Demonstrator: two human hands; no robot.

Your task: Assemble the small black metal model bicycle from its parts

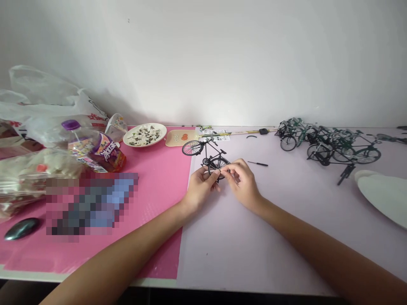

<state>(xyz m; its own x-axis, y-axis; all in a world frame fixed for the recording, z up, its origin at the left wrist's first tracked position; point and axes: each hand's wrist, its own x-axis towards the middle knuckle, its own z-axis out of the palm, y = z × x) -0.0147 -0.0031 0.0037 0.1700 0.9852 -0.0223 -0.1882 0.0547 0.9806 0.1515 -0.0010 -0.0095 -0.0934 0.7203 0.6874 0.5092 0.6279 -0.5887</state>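
A small black model bicycle (211,153) is held tilted over the middle of the table, its front wheel toward the far left. My left hand (201,186) is closed on its rear wheel from the near left side. The fingertips of my right hand (242,180) are pinched together at the hub of that same wheel. Whatever tiny piece may sit between the right fingertips is too small to make out. A thin screwdriver with a black handle (262,164) lies just beyond my right hand. Farther back is a short curved black piece (251,137).
Several dark green and black model bicycles (324,142) are bunched at the back right, near a white plate (384,195). A plate of small parts (144,134) and a tan tray (178,139) stand back left, beside a purple-capped bottle (95,146) and plastic bags (47,106).
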